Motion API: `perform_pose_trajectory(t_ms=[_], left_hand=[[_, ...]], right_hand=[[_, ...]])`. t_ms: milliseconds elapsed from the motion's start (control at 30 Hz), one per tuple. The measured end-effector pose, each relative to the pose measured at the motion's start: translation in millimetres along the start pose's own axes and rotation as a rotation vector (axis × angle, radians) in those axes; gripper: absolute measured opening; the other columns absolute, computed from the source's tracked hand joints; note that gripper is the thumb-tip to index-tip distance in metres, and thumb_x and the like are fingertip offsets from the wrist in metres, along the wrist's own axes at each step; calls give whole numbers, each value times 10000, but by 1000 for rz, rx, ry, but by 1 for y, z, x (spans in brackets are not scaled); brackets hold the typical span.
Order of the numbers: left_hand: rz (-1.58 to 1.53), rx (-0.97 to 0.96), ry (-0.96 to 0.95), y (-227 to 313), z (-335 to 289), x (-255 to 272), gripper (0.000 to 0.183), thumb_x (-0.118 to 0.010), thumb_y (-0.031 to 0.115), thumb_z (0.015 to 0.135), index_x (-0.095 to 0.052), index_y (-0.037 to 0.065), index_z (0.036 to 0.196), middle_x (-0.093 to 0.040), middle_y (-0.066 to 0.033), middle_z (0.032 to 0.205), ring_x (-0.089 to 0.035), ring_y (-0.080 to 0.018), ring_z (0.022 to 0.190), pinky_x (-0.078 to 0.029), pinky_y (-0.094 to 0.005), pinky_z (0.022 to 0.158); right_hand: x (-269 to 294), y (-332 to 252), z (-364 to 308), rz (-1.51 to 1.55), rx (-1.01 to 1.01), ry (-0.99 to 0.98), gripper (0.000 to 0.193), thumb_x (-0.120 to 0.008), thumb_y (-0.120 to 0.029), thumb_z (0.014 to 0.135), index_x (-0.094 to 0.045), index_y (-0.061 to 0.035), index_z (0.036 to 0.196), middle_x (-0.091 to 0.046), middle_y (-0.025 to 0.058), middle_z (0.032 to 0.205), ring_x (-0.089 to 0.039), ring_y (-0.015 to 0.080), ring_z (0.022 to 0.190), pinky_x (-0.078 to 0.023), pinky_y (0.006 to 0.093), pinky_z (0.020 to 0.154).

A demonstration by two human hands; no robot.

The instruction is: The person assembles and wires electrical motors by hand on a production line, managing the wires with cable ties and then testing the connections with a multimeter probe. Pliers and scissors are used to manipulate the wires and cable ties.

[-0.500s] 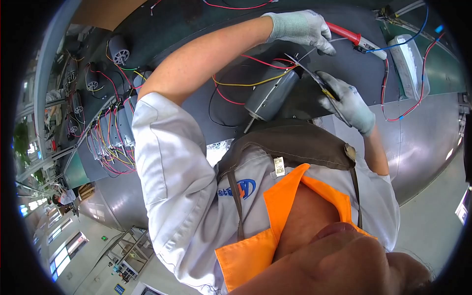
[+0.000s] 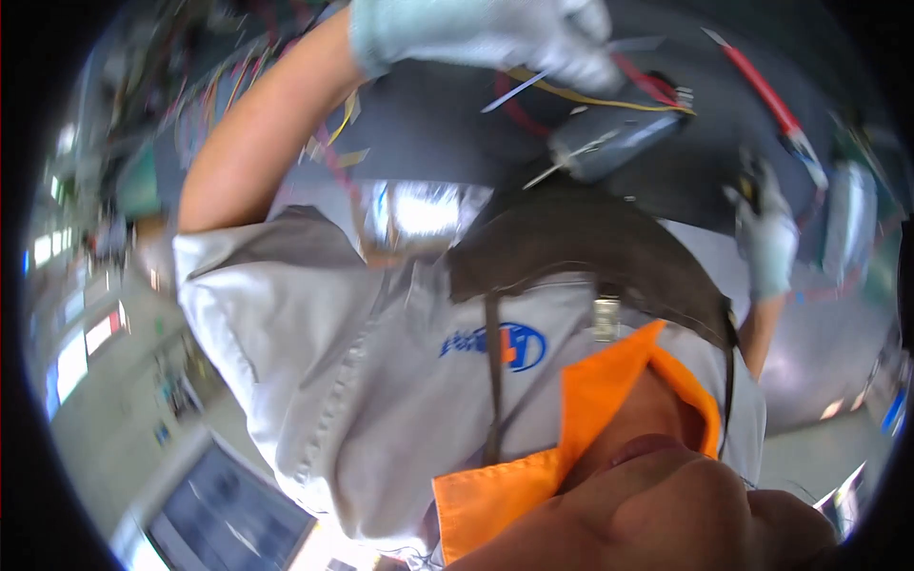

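Left hand (image 2: 545,43) pinches a pale strip (image 2: 516,92), likely light, bendy; right hand (image 2: 767,233) clasps a blurred dark tool (image 2: 748,187); grey motor (image 2: 624,145) looks heavy, best cradled round its casing.

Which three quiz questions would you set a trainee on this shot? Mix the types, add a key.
1. True or false: the left hand and the right hand both wear pale gloves.
2. In the picture, where is the red pen-shaped tool relative to the grey motor? A) to its left B) to its right C) lying on top of it
3. Fill in: the dark tool with yellow on it is in the ____ hand.

Key: 1 true; 2 B; 3 right.
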State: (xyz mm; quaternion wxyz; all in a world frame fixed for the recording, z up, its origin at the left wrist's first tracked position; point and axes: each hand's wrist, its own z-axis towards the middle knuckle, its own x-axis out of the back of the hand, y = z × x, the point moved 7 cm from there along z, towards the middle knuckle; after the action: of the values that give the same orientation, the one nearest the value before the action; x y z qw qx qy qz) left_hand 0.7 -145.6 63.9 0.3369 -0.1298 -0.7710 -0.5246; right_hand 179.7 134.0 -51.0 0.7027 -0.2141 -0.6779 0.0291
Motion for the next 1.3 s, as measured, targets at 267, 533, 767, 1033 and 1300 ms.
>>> perform_pose_trajectory(t_ms=[267,533,767,1033,1300], left_hand=[[479,492,80,-101,-187,-73,419,-681,465,877,-707,72,1019,-684,-167,993,-665,-334,964,-527,-403,813],[434,-213,746,-27,-13,-85,849,-726,534,753,-465,24,1380,-503,-248,1329,-496,-439,1199,-384,-518,1036],[185,121,1121,-85,14,-95,660,-665,359,874,-474,-23,1377,-522,-316,1316,-510,-502,1195,-400,-524,1036],[-792,327,1109,-285,77,90,185,-638,194,879,-648,19,935,-659,-104,810,-668,-243,753,-542,-361,673],[-1143,17,974,-141,-38,-30,428,-618,161,968,-512,-5,1348,-587,-10,894,-557,-101,765,-470,-259,681]], right_hand=[[-37,-1,19,455,-17,-391,395,-659,-311,969,-676,15,1193,-695,75,1022,-599,114,931,-476,259,850],[-83,-116,-2,1380,-392,-824,478,-672,-378,949,-584,23,1194,-692,96,974,-616,97,685,-498,221,586],[-91,-144,116,890,72,-430,410,-652,-372,919,-691,27,1005,-704,152,836,-673,210,687,-520,348,624],[-96,-194,233,792,372,-69,428,-591,-278,947,-589,-57,1313,-680,195,1142,-667,302,1020,-509,375,892],[27,62,34,710,-368,633,217,-676,-213,960,-709,-18,1050,-642,-23,845,-548,74,752,-467,245,662]])
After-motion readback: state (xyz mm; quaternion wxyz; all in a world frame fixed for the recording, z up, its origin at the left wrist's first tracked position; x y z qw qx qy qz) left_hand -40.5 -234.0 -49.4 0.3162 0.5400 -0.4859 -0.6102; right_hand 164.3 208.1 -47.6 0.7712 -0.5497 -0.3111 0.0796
